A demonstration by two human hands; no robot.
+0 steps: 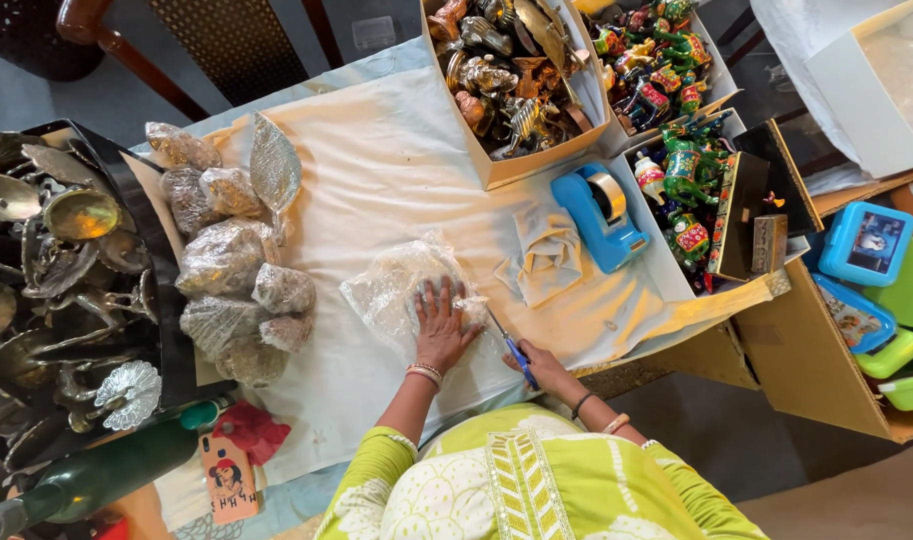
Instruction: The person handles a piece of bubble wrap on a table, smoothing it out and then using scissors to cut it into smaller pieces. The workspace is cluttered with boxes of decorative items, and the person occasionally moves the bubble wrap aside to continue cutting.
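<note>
Left hand (442, 325) flattens bubble wrap (396, 285); right hand (539, 366) holds scissors (514, 350).

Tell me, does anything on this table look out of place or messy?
Little stands out. A crumpled cloth lies loose beside the blue tape dispenser, and a phone sits near the table's edge. The wrapped bundles are heaped but seem intact.
</note>
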